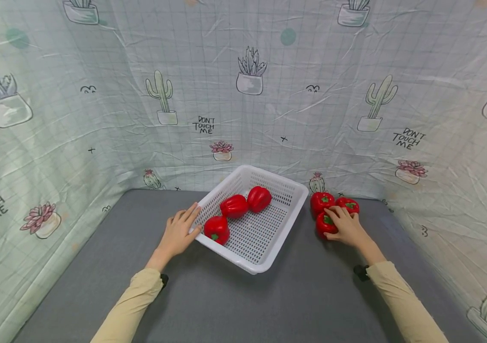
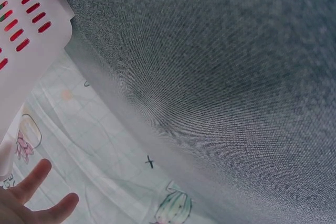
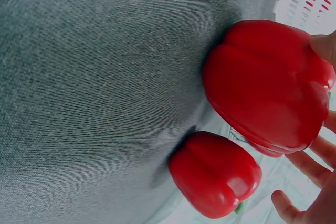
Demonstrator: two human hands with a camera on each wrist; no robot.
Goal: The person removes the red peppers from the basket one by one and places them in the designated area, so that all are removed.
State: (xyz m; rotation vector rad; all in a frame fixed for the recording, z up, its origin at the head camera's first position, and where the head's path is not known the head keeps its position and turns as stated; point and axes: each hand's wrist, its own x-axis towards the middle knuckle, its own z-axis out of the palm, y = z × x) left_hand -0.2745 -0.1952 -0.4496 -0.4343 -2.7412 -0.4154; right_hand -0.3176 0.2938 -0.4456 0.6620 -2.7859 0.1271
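My left hand [image 1: 177, 232] rests at the left rim of a white plastic basket [image 1: 283, 240], its fingers fairly straight. In the left wrist view, two extended fingers [image 2: 60, 208] show near the basket wall [image 2: 50, 40]; the other fingers are out of sight. Inside the basket, toward its left and back, lie three red bell peppers [image 1: 234, 206]. On the right, my right hand [image 1: 348, 229] grips the nearest red bell pepper [image 3: 268, 85] of a group of three, thumb on one side and fingers on the other. This pepper appears to sit on the table.
Behind the gripped pepper stand two more, one at the back left [image 1: 321, 202] and one at the back right [image 1: 349, 205]. A dark grey cloth [image 1: 294, 305] covers the table. Printed curtains [image 1: 286, 114] hang along the back and both sides.
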